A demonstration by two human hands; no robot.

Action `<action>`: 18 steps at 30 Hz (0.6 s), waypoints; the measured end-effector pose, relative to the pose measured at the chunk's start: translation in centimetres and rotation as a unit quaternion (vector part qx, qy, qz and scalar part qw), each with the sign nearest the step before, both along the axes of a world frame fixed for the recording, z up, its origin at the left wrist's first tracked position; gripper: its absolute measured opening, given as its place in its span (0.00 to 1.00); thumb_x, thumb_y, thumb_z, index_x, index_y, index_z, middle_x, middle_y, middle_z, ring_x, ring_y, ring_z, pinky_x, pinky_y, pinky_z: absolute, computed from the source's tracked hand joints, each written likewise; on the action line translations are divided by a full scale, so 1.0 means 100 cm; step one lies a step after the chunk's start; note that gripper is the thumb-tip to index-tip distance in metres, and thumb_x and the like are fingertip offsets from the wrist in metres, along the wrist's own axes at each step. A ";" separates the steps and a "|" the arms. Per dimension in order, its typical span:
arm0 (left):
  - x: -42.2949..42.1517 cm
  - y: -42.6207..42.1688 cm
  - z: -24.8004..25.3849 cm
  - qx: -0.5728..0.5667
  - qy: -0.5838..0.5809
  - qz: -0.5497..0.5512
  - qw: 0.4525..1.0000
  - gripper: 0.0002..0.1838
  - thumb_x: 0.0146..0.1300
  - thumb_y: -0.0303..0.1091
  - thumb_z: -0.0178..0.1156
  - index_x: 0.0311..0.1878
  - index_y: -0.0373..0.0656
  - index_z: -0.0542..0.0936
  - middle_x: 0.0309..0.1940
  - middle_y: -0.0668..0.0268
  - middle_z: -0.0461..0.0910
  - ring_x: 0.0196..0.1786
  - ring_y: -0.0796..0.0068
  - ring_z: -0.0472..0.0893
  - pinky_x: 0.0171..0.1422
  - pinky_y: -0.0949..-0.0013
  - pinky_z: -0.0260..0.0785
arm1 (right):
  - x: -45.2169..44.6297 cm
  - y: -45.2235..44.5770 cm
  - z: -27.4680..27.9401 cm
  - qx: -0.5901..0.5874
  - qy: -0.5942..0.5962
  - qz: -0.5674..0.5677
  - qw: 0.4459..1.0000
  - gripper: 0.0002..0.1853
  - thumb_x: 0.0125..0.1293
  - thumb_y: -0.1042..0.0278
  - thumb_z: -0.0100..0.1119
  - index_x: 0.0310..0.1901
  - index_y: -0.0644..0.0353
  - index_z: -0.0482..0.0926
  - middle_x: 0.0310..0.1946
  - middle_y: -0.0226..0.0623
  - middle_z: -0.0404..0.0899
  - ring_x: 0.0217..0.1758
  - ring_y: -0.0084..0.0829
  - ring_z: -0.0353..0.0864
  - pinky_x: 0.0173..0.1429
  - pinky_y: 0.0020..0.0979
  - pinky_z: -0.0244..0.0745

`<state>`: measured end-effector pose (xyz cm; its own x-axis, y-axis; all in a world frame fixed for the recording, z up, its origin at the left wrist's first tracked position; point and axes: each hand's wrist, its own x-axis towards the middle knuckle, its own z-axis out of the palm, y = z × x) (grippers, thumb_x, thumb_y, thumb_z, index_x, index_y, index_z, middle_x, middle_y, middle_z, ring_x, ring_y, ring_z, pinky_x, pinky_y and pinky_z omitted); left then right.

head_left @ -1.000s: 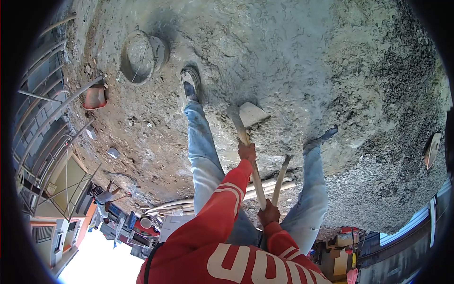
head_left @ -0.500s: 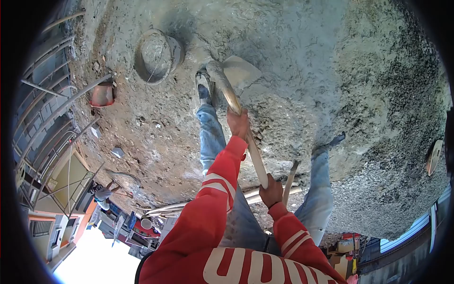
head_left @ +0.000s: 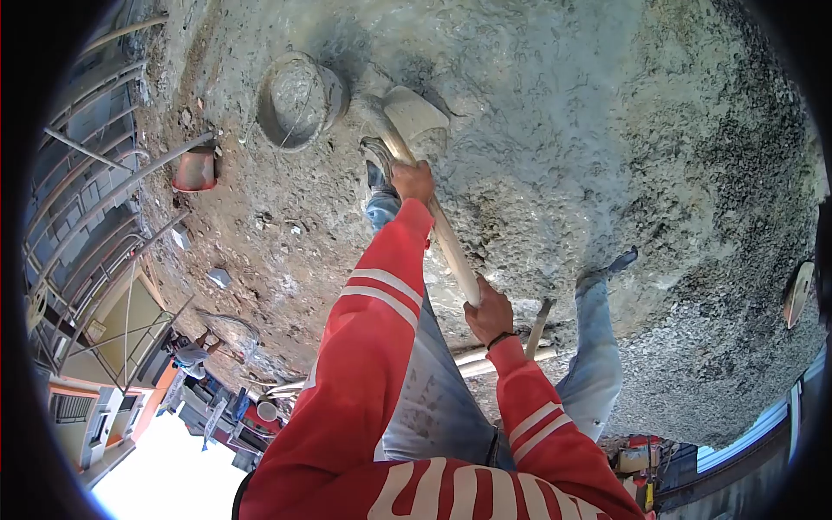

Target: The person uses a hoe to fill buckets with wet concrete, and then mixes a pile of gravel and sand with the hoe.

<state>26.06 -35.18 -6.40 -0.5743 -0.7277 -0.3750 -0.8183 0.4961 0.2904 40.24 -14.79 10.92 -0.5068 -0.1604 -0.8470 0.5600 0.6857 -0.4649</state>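
A long-handled hoe [head_left: 450, 238] slants over wet, grey ground [head_left: 520, 113], its pale blade [head_left: 416, 113] close to a mortar-smeared bucket [head_left: 334, 97] and the left shoe [head_left: 375, 160]. Both hands are clamped on the wooden handle, well apart: the left hand [head_left: 412, 180] nearer the blade, the right hand [head_left: 490, 314] near the butt. Large pale letters [head_left: 464, 496] on the red sweatshirt [head_left: 368, 347] are cut off; their word cannot be read. Gravel [head_left: 702, 347] spreads to the right.

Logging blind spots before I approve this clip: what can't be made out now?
All in the head view:
Tool handle inside the left hand: covered by its grip.
Left trouser leg: partly behind the left sleeve.
Sweatshirt lettering: cut off by the bottom edge.
Distant person: too small for detail.
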 end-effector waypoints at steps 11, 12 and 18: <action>0.116 0.155 0.001 0.196 -0.149 0.144 0.958 0.22 0.53 0.33 0.60 0.46 0.25 0.71 0.33 0.42 0.81 0.30 0.49 0.84 0.33 0.53 0.76 | 0.072 0.111 0.072 0.105 -0.075 0.043 0.991 0.17 0.54 0.64 0.62 0.45 0.55 0.73 0.33 0.53 0.82 0.38 0.56 0.82 0.45 0.52 0.78; 0.124 0.156 -0.013 0.245 -0.189 0.140 0.940 0.21 0.53 0.33 0.61 0.45 0.25 0.72 0.32 0.43 0.81 0.28 0.51 0.84 0.31 0.54 0.76 | 0.067 0.107 0.073 0.131 -0.094 0.048 0.986 0.17 0.53 0.64 0.62 0.44 0.56 0.73 0.33 0.54 0.82 0.38 0.57 0.82 0.45 0.52 0.78; 0.184 0.236 0.003 0.331 -0.205 0.176 0.904 0.22 0.52 0.32 0.62 0.45 0.24 0.73 0.28 0.46 0.81 0.31 0.50 0.84 0.34 0.54 0.76 | 0.071 0.157 0.115 0.118 -0.110 0.005 0.987 0.16 0.49 0.68 0.62 0.40 0.64 0.78 0.31 0.57 0.81 0.39 0.57 0.82 0.44 0.51 0.77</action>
<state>44.42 -11.57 -6.14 -0.0658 -0.3776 -0.9236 -0.9978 0.0129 0.0658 47.35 0.86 22.41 -0.3060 0.0509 -0.9507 0.6225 0.7663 -0.1593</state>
